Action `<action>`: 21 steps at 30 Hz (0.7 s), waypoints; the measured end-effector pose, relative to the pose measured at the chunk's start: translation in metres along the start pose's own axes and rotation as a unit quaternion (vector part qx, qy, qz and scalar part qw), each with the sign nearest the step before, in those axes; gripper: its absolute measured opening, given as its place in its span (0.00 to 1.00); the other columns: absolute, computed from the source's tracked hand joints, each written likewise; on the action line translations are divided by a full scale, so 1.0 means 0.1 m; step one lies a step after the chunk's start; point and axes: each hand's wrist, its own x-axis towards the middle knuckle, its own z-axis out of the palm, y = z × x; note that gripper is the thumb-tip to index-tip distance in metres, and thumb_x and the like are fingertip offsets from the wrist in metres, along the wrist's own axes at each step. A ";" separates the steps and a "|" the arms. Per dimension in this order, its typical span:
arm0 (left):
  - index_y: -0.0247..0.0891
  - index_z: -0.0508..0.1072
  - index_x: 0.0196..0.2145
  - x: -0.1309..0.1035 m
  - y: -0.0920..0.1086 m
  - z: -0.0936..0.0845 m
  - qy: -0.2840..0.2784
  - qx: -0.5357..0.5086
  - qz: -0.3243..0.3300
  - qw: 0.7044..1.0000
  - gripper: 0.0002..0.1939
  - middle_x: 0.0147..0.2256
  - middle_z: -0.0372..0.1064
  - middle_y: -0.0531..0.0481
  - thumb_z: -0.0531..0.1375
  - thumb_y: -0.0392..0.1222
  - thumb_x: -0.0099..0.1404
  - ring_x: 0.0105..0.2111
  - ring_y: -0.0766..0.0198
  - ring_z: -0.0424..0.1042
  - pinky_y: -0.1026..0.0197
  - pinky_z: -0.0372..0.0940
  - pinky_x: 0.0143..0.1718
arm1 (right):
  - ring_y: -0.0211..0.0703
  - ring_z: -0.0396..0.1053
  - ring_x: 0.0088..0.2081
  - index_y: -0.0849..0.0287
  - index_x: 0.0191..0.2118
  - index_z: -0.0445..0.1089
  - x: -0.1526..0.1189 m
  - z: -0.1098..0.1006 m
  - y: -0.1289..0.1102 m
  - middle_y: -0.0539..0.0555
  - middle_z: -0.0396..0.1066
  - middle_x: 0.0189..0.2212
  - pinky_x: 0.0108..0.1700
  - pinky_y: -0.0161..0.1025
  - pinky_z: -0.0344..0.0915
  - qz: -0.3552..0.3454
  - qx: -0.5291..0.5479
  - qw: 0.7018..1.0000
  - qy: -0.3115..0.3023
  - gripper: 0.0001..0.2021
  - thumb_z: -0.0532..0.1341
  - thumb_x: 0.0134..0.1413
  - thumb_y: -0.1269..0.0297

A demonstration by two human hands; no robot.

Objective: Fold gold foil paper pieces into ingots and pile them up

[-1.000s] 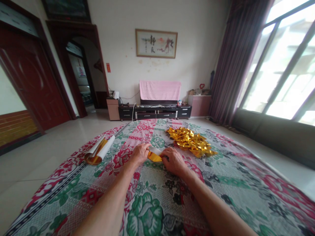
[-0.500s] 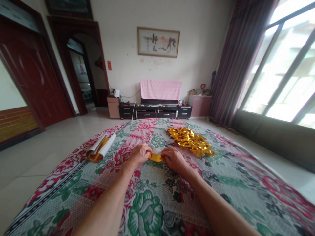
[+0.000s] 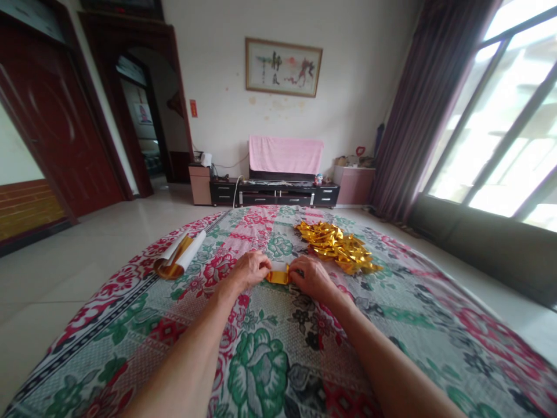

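A small piece of gold foil paper [image 3: 278, 276] with a white underside lies between my hands over the patterned cloth. My left hand [image 3: 251, 269] pinches its left end with closed fingers. At the right end, the fingers of my right hand [image 3: 310, 275] are closed on the same paper. Beyond my right hand sits a heap of folded gold foil pieces [image 3: 342, 247]. A curled roll of gold and white paper [image 3: 180, 255] rests on the cloth to the left of my left hand.
The flowered cloth [image 3: 256, 371] covers a round table. Past its far edge stand a low black cabinet [image 3: 278, 194], a pink cloth [image 3: 286, 154] over a screen, and side cabinets. A curtain [image 3: 418, 116] and window are at the right.
The paper between my hands now looks straighter and more level, with its gold front more squared. Both hands keep hold of its ends. The camera view has shifted slightly.
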 end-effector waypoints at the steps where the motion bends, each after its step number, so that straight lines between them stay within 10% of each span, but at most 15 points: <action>1: 0.39 0.76 0.29 0.00 -0.01 -0.01 -0.003 -0.006 0.001 1.000 0.10 0.29 0.68 0.51 0.55 0.35 0.51 0.28 0.67 0.66 0.66 0.61 0.32 | 0.37 0.65 0.31 0.60 0.26 0.71 0.00 0.00 0.00 0.52 0.70 0.27 0.38 0.32 0.60 0.002 0.000 1.000 0.002 0.09 0.54 0.47 0.74; 21: 0.40 0.78 0.28 0.00 -0.07 0.00 -0.009 -0.005 0.032 0.999 0.15 0.29 0.70 0.50 0.52 0.30 0.50 0.30 0.65 0.67 0.65 0.62 0.34 | 0.37 0.63 0.32 0.60 0.28 0.68 -0.04 0.07 -0.01 0.51 0.66 0.27 0.37 0.33 0.58 -0.021 0.028 0.999 0.015 0.09 0.52 0.48 0.77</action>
